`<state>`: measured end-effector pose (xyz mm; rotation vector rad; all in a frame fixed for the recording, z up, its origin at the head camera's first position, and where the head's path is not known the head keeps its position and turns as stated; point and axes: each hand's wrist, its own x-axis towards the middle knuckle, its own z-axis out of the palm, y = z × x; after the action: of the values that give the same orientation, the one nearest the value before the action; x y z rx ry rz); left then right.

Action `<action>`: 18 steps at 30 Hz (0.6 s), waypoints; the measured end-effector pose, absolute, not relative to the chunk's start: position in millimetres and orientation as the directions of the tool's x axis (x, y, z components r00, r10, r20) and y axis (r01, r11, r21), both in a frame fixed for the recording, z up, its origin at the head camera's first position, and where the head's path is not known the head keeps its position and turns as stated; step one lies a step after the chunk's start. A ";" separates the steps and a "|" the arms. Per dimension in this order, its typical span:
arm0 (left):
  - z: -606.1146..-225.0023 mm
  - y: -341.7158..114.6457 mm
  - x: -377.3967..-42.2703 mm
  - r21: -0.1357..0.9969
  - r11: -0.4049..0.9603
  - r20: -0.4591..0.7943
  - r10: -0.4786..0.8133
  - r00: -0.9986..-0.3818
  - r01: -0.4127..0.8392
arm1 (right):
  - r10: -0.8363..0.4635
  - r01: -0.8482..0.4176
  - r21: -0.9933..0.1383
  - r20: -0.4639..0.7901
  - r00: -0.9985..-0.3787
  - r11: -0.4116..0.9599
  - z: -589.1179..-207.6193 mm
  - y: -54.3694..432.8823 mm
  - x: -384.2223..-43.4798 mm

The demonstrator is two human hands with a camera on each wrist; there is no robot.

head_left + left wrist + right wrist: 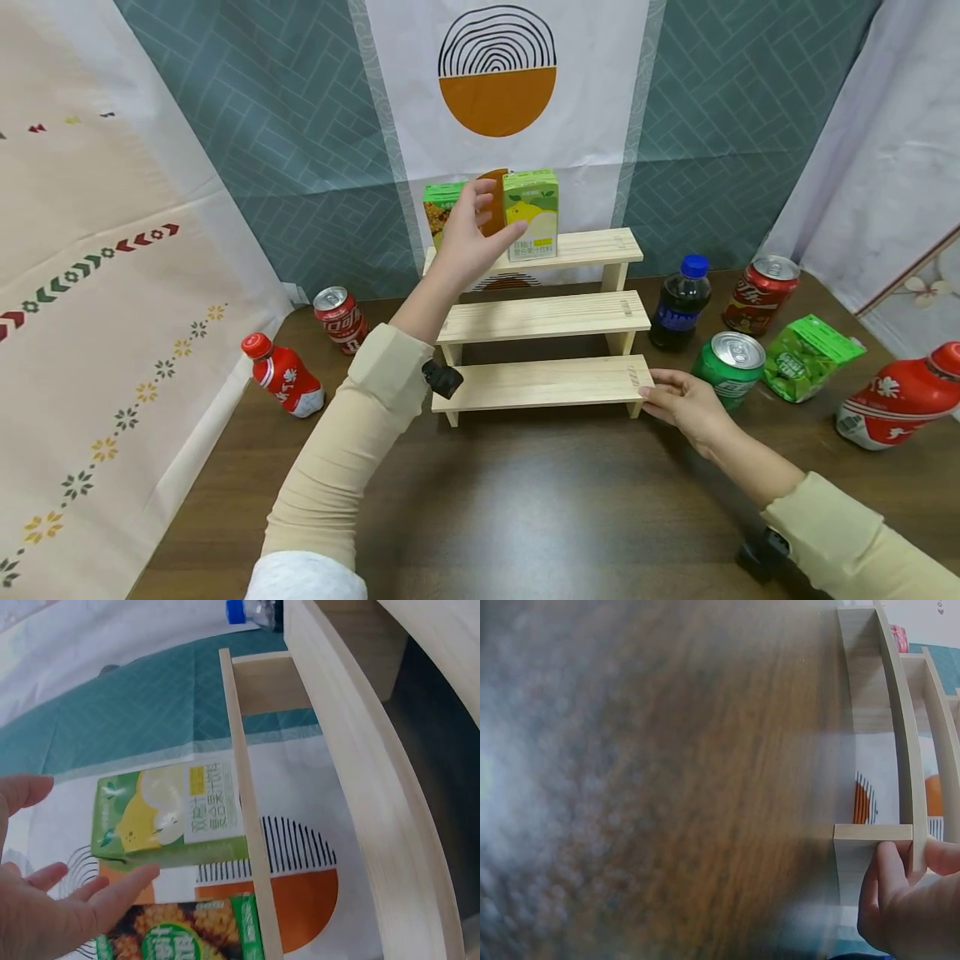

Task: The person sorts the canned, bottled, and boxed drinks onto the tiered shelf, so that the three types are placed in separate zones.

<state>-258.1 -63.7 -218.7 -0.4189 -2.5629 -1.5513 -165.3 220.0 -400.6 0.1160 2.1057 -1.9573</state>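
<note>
A three-step wooden display rack [547, 317] stands on the table. On its top step are a green-and-yellow juice carton [534, 218] with a lemon picture and, to the left, a green carton with a brown food picture [187, 930], partly hidden by my left hand in the head view. My left hand [468, 237] is raised before the two cartons, fingers spread and thumb apart, holding nothing. At the right end of the bottom step, my right hand [686, 406] pinches the board, thumb on top and fingers [889, 874] below its edge.
Left of the rack are a red can [341, 319] and a red bottle [283, 377]. On the right stand a dark cola bottle [678, 304], another red can [761, 293], a green can [729, 367], a green carton [810, 358] and a red bottle [896, 400]. Patterned cloths hang behind.
</note>
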 end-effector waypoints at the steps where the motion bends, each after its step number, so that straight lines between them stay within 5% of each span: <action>1: -219.3 -66.2 -256.3 0.840 0.454 0.245 0.172 -0.954 0.297 | -0.120 0.237 -0.968 -0.246 -0.962 0.087 -400.7 220.1 -165.4; 18: -230.3 -128.9 -231.7 0.679 0.643 0.479 -0.023 -0.877 0.355 | -0.124 0.258 -0.960 -0.271 -0.955 0.113 -398.7 219.5 -165.0</action>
<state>-231.7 -128.9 -230.3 -0.2605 -2.4139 -1.1339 -165.0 219.5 -398.7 0.1320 2.1107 -1.9162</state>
